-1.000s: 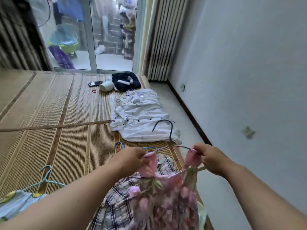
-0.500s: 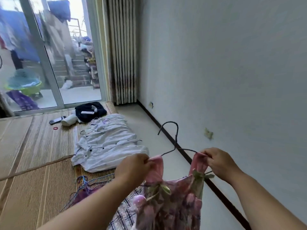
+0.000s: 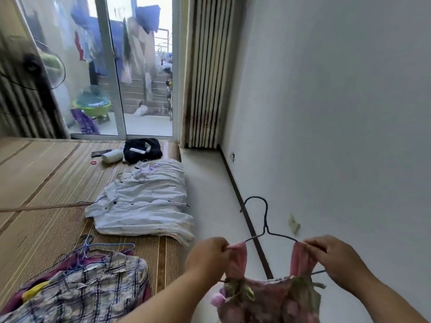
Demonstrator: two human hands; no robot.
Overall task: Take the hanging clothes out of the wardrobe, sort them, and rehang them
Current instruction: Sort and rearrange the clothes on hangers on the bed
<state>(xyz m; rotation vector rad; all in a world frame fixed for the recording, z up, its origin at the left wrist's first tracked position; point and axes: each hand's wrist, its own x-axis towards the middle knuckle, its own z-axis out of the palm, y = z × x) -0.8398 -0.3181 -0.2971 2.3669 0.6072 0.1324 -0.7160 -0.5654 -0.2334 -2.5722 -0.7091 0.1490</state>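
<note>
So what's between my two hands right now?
In the head view, a dark wire hanger spans from the left hand to the right hand, hook up, with the pink floral dress hanging from it by its two straps.

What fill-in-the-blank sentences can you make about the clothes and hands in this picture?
1. The left hand and right hand each pinch a strap of the flowered dress, which sits on a wire ____.
2. The straps are colored ____.
3. The white shirt lies flat on the woven ____.

Missing words: hanger; pink; mat.
</note>
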